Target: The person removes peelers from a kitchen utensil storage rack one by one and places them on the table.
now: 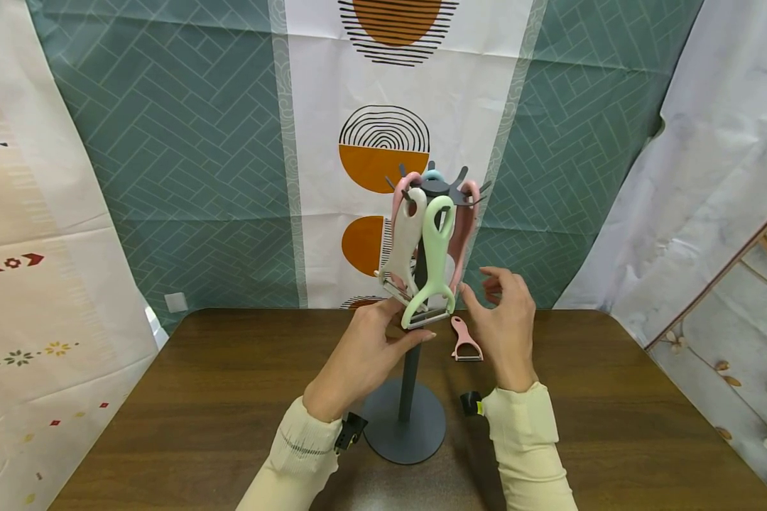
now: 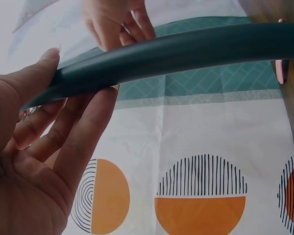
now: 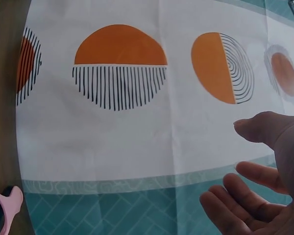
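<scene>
A dark stand rises from a round base [image 1: 390, 441], its top hooks hung with several peelers: a green one [image 1: 434, 264] in front, a whitish one [image 1: 404, 245], pink ones [image 1: 465, 231] and a light blue loop [image 1: 432, 174] behind. My left hand [image 1: 361, 355] holds the pole [image 1: 409, 387] just under the peelers; in the left wrist view, thumb and fingers of that hand [image 2: 49, 152] lie on opposite sides of the pole [image 2: 186, 53]. Right of the hanging peelers, my right hand [image 1: 508, 330] is empty, fingers loosely bent and apart from the thumb, likewise in the right wrist view [image 3: 290, 166].
A pink peeler [image 1: 461, 332] lies on the brown table [image 1: 230, 397] behind the base, to its right; part of it [image 3: 13, 208] shows in the right wrist view. Patterned cloth [image 1: 166, 142] hangs behind the table, with pale cloths at both sides.
</scene>
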A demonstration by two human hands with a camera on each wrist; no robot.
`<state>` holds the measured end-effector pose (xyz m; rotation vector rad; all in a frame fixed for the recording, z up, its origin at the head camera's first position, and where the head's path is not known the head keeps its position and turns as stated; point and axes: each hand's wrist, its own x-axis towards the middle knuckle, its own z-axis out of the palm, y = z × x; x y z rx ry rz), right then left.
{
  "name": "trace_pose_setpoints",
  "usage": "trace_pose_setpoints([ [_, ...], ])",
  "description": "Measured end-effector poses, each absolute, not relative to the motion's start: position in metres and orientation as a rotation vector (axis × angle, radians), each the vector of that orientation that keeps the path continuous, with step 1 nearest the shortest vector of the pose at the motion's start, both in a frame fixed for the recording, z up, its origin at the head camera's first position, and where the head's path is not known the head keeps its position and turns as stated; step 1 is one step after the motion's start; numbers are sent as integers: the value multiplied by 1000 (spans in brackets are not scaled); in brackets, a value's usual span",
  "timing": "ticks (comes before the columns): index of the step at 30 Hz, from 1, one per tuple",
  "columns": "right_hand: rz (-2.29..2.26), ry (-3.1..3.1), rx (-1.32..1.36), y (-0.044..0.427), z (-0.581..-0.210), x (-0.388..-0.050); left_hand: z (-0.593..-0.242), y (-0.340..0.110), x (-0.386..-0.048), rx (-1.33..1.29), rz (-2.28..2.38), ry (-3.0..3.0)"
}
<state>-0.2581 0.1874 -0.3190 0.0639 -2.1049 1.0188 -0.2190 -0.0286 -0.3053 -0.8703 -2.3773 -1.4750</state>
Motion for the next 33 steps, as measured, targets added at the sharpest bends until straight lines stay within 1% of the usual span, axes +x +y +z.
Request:
trace_pose_setpoints([
  [33, 1090, -1970, 126, 183, -293, -233, -305, -28, -218, -858, -1511, -2395],
])
